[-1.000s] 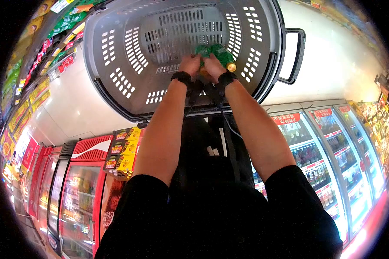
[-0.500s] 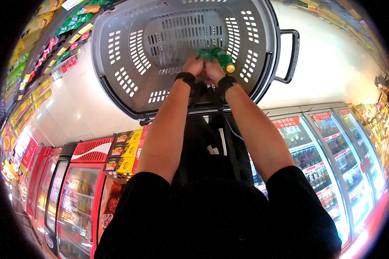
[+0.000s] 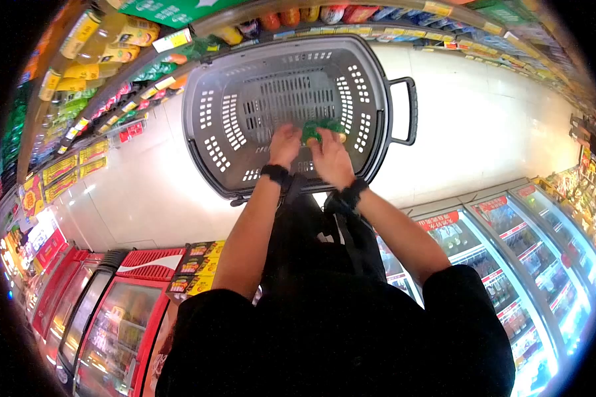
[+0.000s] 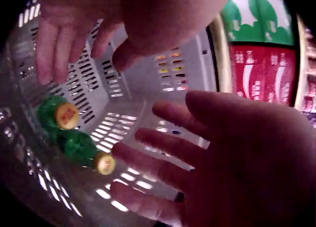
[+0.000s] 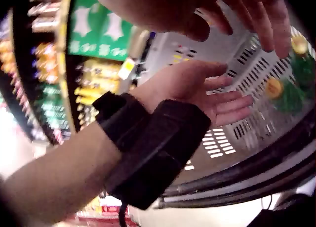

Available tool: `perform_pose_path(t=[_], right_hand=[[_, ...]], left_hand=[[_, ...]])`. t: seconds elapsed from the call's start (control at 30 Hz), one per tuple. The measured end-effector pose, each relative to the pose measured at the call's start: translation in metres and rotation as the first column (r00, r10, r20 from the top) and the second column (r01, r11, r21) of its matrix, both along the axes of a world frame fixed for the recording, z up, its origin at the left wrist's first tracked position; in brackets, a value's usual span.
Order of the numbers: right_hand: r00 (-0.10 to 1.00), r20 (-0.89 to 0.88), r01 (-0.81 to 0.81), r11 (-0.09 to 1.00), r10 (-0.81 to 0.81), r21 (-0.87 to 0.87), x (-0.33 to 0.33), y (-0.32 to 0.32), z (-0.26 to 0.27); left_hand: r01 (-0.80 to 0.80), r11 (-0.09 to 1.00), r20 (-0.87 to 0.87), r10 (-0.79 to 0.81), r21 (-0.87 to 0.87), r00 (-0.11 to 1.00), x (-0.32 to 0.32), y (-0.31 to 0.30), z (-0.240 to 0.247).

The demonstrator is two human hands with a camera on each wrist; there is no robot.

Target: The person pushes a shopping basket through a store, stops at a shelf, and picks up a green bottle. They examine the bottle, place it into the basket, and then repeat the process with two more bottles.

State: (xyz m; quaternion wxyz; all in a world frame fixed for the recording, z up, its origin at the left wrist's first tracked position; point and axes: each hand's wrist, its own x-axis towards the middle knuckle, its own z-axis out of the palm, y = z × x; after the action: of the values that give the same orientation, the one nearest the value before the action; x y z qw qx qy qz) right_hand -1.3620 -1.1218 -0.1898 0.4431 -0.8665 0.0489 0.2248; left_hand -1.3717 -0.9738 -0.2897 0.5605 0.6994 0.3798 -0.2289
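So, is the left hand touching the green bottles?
Apart: the right wrist view shows bare gray basket between the left hand's fingertips and both green bottles.

Head view: from the wearer's head, facing forward and steeply down; widest, farthest of the three; basket (image 3: 222, 76) at 12 o'clock, forearms (image 3: 248, 231) rising from 6.
Left wrist view: close in, facing across the basket's inside to the right hand (image 3: 332, 160) at 4 o'clock.
Right wrist view: equally close, opposite way, onto the left hand (image 3: 285, 144); its forearm enters from 8.
Shared, green bottles (image 4: 78, 147): head, 12; left wrist, 8; right wrist, 3.
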Motion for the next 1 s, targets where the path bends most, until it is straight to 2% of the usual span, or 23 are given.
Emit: perform_pose_path(t=[0.03, 0.1, 0.13, 0.2, 0.27, 0.33, 0.37, 0.47, 0.63, 0.8, 0.9, 1.0], right_hand=[[0.986, 0.153, -0.066, 0.997, 0.07, -0.031, -0.004, -0.003, 0.023], [0.966, 0.203, -0.159, 0.987, 0.161, -0.027, -0.005, -0.008, 0.076], [0.932, 0.302, -0.196, 0.98, 0.201, -0.046, -0.008, -0.011, 0.095], [0.87, 0.381, -0.298, 0.949, 0.313, -0.098, -0.011, -0.019, 0.127], [0.801, 0.464, -0.369, 0.923, 0.377, -0.113, -0.016, -0.027, 0.151], [0.817, 0.461, -0.412, 0.91, 0.347, 0.044, -0.022, -0.035, 0.167], [0.824, 0.456, -0.434, 0.892, 0.337, 0.124, -0.025, -0.038, 0.174], [0.764, 0.535, -0.508, 0.847, 0.361, 0.154, -0.034, -0.047, 0.192], [0.673, 0.611, -0.646, 0.733, 0.416, 0.213, -0.043, -0.051, 0.192], [0.644, 0.622, -0.714, 0.642, 0.445, 0.279, -0.04, -0.037, 0.2], [0.637, 0.641, -0.73, 0.601, 0.428, 0.324, -0.04, -0.021, 0.224], [0.626, 0.662, -0.734, 0.597, 0.411, 0.324, -0.048, -0.005, 0.24]], left_hand=[[-0.052, 0.996, 0.081, 0.058, -0.071, 0.995, 0.0, -0.004, 0.031], [-0.132, 0.966, 0.231, 0.183, -0.222, 0.955, 0.003, -0.012, 0.096], [-0.1, 0.97, 0.294, 0.163, -0.221, 0.942, 0.005, -0.016, 0.126], [-0.037, 0.977, 0.408, 0.122, -0.21, 0.905, -0.001, -0.025, 0.173], [0.024, 0.993, 0.505, 0.036, -0.112, 0.862, -0.014, -0.026, 0.191], [0.072, 0.997, 0.558, -0.053, -0.012, 0.828, -0.024, -0.025, 0.213], [0.042, 0.999, 0.564, -0.02, -0.025, 0.826, -0.028, -0.027, 0.224], [-0.067, 0.995, 0.564, 0.099, -0.078, 0.819, -0.046, -0.03, 0.248], [-0.205, 0.979, 0.604, 0.154, 0.016, 0.782, -0.075, -0.033, 0.275], [-0.345, 0.938, 0.695, 0.217, 0.047, 0.685, -0.102, -0.035, 0.312], [-0.392, 0.917, 0.74, 0.218, 0.067, 0.636, -0.12, -0.03, 0.333], [-0.391, 0.913, 0.763, 0.337, -0.12, 0.552, -0.135, -0.017, 0.341]])
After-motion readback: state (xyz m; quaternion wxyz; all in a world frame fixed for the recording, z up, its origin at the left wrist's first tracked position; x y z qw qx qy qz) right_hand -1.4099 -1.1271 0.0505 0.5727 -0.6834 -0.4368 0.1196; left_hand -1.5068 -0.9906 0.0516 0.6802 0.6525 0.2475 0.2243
